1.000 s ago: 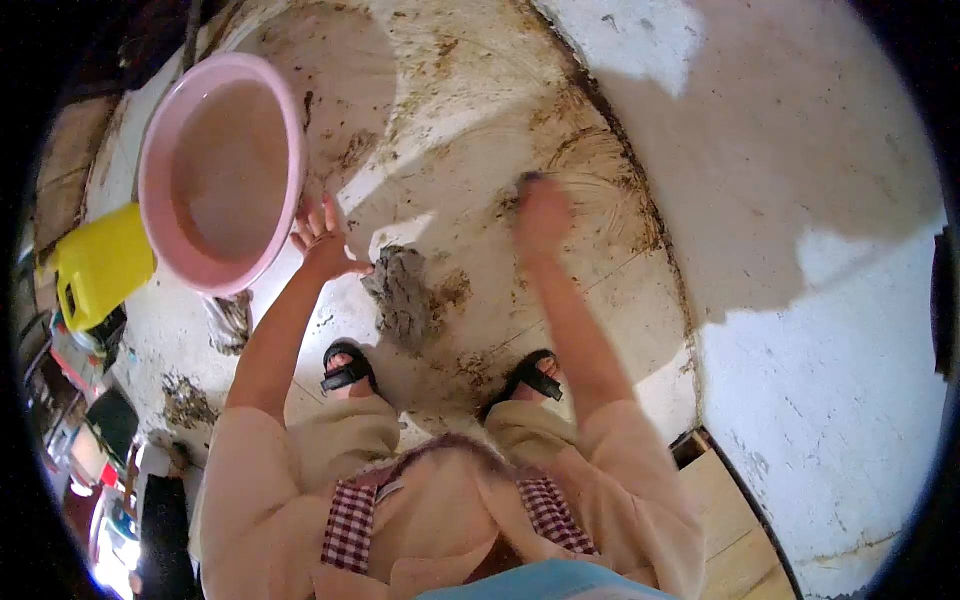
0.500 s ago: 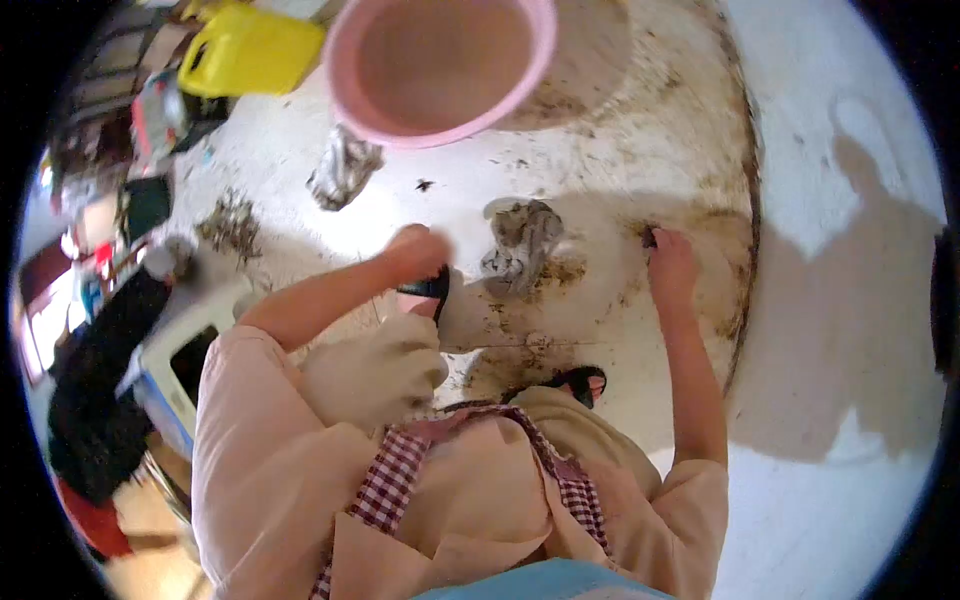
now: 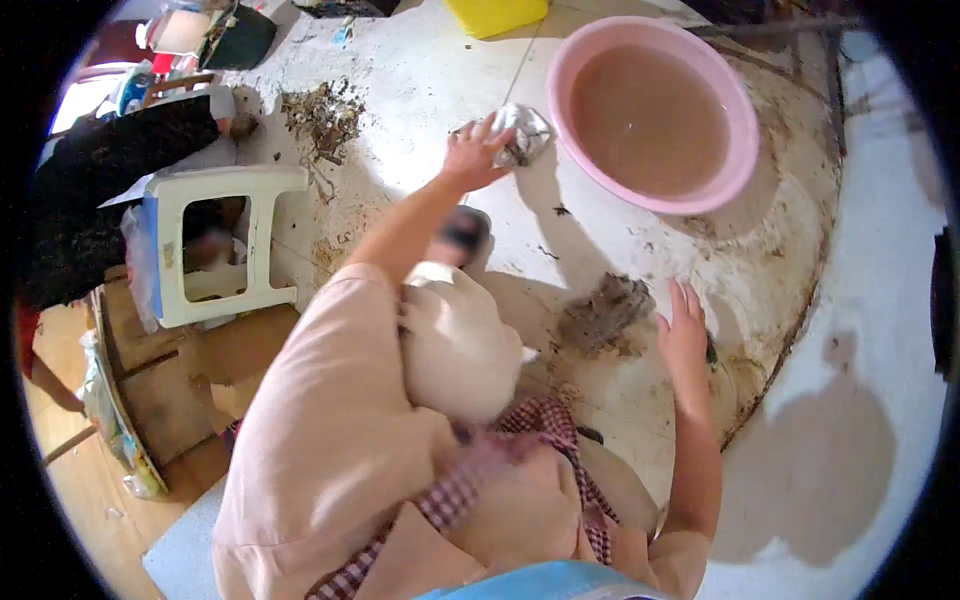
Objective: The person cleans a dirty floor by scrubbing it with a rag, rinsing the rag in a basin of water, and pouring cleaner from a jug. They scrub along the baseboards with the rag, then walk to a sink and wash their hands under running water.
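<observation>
My left hand reaches out with its fingers spread, at the edge of a crumpled whitish cloth on the floor; whether it grips the cloth does not show. Low over the dirty floor, my right hand has its fingers stretched out and holds nothing. Just left of it lies a wet grey-brown rag. A small dark object is beside my right wrist. Brown water fills much of the pink basin, which stands beyond both hands.
An overturned pale plastic stool lies at the left, near a person's dark sleeve. Debris is heaped on the floor above it. Part of a yellow container shows at the top. Flattened cardboard is at the lower left.
The view has swung leftward, so the basin appears further right. My left hand has moved out to the whitish cloth and opened. My right hand has let go of the small dark object and opened.
</observation>
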A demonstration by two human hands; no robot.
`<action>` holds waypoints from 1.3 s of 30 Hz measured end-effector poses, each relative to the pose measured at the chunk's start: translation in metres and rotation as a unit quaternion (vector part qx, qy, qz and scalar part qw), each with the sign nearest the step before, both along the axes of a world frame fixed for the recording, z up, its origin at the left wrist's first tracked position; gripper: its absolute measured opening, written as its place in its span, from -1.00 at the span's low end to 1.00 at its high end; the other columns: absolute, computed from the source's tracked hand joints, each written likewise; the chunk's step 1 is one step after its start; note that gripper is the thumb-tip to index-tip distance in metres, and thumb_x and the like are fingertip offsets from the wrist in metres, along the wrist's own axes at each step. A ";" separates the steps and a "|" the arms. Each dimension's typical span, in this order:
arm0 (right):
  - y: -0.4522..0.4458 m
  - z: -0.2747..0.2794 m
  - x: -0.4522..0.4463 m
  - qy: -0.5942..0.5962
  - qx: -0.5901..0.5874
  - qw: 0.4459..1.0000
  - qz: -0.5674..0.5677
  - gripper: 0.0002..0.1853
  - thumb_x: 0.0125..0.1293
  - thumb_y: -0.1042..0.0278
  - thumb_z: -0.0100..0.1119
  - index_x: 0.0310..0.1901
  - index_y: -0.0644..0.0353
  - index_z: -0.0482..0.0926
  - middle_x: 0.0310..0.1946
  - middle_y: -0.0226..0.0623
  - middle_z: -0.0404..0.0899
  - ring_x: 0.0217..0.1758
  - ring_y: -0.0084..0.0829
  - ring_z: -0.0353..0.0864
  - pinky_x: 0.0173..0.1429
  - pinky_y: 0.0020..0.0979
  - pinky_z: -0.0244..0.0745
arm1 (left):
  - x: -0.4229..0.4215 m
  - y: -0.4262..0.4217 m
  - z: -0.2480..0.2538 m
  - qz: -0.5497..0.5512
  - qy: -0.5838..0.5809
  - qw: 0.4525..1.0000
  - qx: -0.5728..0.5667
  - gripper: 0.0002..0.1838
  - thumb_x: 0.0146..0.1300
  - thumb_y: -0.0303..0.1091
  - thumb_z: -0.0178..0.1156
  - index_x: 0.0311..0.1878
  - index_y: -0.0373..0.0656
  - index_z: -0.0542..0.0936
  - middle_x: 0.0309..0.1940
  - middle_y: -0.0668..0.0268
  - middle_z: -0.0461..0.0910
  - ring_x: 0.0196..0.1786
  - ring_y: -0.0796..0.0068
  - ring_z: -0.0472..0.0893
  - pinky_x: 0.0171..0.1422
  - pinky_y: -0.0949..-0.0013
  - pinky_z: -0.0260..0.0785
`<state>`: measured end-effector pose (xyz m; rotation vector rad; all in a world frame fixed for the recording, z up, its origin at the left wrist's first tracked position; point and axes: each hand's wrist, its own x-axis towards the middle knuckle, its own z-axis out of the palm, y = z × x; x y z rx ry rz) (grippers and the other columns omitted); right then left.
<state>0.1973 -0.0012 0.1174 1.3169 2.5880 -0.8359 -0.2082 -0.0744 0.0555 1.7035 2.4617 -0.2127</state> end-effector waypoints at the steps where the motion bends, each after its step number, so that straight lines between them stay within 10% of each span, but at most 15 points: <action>1: -0.005 0.001 -0.009 -0.022 -0.019 1.000 -0.003 -0.43 0.12 0.40 0.09 0.20 0.08 0.20 0.20 -0.10 0.16 0.19 -0.07 0.23 0.17 -0.23 0.26 | -0.010 0.009 -0.023 0.018 -0.049 0.999 -0.004 -0.27 0.00 0.08 0.18 0.27 0.32 0.15 0.33 0.21 -0.04 0.29 -0.03 0.08 0.24 0.00 0.12; 7: 0.001 0.001 -0.043 -0.065 -0.071 0.995 -0.006 -0.52 0.15 0.38 0.02 0.15 0.16 0.28 0.13 -0.06 0.27 0.18 -0.08 0.23 0.20 -0.23 0.21 | -0.056 -0.067 -0.043 -0.100 -0.089 0.986 0.095 -0.53 0.02 -0.34 0.08 0.09 -0.05 0.39 -0.07 0.21 0.43 -0.02 0.11 0.38 -0.01 0.25 0.34; 8: 0.004 0.008 -0.047 -0.078 -0.080 0.993 -0.031 -0.54 0.15 0.37 0.02 0.13 0.17 0.30 0.11 -0.05 0.29 0.18 -0.08 0.24 0.20 -0.23 0.20 | -0.067 -0.048 0.025 0.017 -0.186 0.946 -0.264 -0.57 0.06 -0.35 0.01 0.07 -0.08 0.40 -0.08 0.22 0.44 -0.03 0.11 0.39 0.03 0.25 0.31; 9: 0.002 0.011 -0.047 -0.082 -0.092 0.991 -0.056 -0.55 0.16 0.37 0.01 0.12 0.18 0.31 0.10 -0.04 0.30 0.18 -0.08 0.24 0.20 -0.23 0.20 | -0.090 -0.139 -0.053 -0.041 -0.177 0.980 0.076 -0.59 0.08 -0.32 -0.01 0.07 0.02 0.41 -0.07 0.28 0.43 -0.02 0.18 0.39 0.01 0.16 0.28; 11: 0.003 0.002 -0.058 -0.130 -0.082 0.986 -0.057 -0.57 0.15 0.36 0.03 0.10 0.19 0.33 0.08 -0.04 0.32 0.15 -0.09 0.28 0.19 -0.23 0.21 | -0.111 -0.205 -0.041 -0.165 -0.047 0.983 -0.066 -0.48 0.15 -0.25 -0.02 0.23 0.23 0.22 0.11 0.30 0.30 0.07 0.32 0.34 0.07 0.17 0.25; 17: 0.017 0.012 -0.117 -0.170 -0.137 0.974 -0.054 -0.61 0.16 0.36 0.06 0.05 0.19 0.36 0.02 -0.06 0.36 0.02 -0.14 0.41 0.03 -0.26 0.34 | -0.216 -0.224 -0.089 -0.204 -0.064 0.976 0.038 -0.51 0.11 -0.31 -0.02 0.15 0.36 0.34 0.11 0.33 0.32 0.00 0.27 0.38 0.00 0.14 0.32; 22: 0.036 0.021 -0.154 -0.173 -0.164 0.965 -0.113 -0.59 0.18 0.34 0.05 0.09 0.22 0.35 -0.01 -0.12 0.42 -0.10 -0.27 0.50 -0.06 -0.36 0.41 | -0.398 -0.149 -0.080 0.160 -0.025 0.985 0.066 -0.42 0.05 -0.45 0.13 0.17 0.26 0.32 0.18 0.14 0.22 -0.04 0.12 0.40 0.05 0.13 0.37; 26: 0.058 0.005 -0.160 -0.181 -0.160 0.969 -0.056 -0.64 0.21 0.31 0.03 0.02 0.25 0.41 -0.09 -0.12 0.48 -0.11 -0.27 0.51 -0.05 -0.36 0.42 | -0.497 -0.115 -0.050 0.153 0.127 0.980 0.019 -0.64 0.18 -0.26 0.00 0.07 -0.01 0.37 0.09 0.08 0.25 0.00 0.01 0.39 0.01 0.10 0.37; 31: 0.068 -0.016 -0.145 -0.180 -0.141 0.972 -0.047 -0.69 0.24 0.27 0.00 -0.05 0.26 0.47 -0.13 -0.12 0.51 -0.14 -0.25 0.52 -0.10 -0.34 0.44 | -0.369 -0.173 -0.006 0.195 -0.038 0.977 0.070 -0.49 0.24 -0.07 -0.06 0.25 0.10 0.19 0.05 -0.08 0.25 -0.11 0.00 0.46 -0.07 0.13 0.40; 33: 0.058 -0.010 -0.153 -0.172 -0.153 0.969 -0.091 -0.67 0.24 0.25 0.00 -0.04 0.26 0.46 -0.12 -0.12 0.50 -0.15 -0.26 0.52 -0.09 -0.34 0.43 | -0.274 -0.220 0.020 0.389 -0.293 0.873 -0.024 -0.44 0.23 -0.04 -0.05 0.29 0.14 0.13 0.12 -0.06 0.23 0.00 -0.03 0.41 0.10 0.04 0.26; 34: 0.053 -0.007 -0.155 -0.170 -0.159 0.966 -0.113 -0.67 0.24 0.23 0.01 -0.04 0.25 0.46 -0.11 -0.11 0.50 -0.16 -0.26 0.53 -0.08 -0.33 0.43 | -0.238 -0.233 0.040 0.372 -0.302 0.862 -0.166 -0.47 0.22 -0.11 -0.02 0.27 0.15 0.18 0.19 0.06 0.19 0.07 -0.01 0.36 0.15 0.04 0.19; 35: 0.048 -0.010 -0.152 -0.174 -0.174 0.963 -0.111 -0.66 0.23 0.23 0.01 -0.04 0.25 0.46 -0.12 -0.12 0.50 -0.15 -0.27 0.53 -0.08 -0.33 0.43 | -0.190 -0.316 -0.014 0.040 -0.114 0.987 -0.102 -0.50 0.17 -0.19 0.02 0.22 0.25 0.26 0.23 0.19 0.15 0.07 0.07 0.36 0.13 0.09 0.22; 39: 0.026 -0.029 -0.133 -0.189 -0.223 0.952 -0.086 -0.66 0.22 0.23 0.02 -0.03 0.24 0.46 -0.13 -0.14 0.52 -0.14 -0.29 0.53 -0.07 -0.33 0.43 | -0.146 -0.377 -0.062 0.036 -0.142 0.981 -0.130 -0.48 0.08 -0.27 0.07 0.15 0.45 0.31 0.20 0.27 0.19 0.01 0.16 0.36 0.12 0.13 0.23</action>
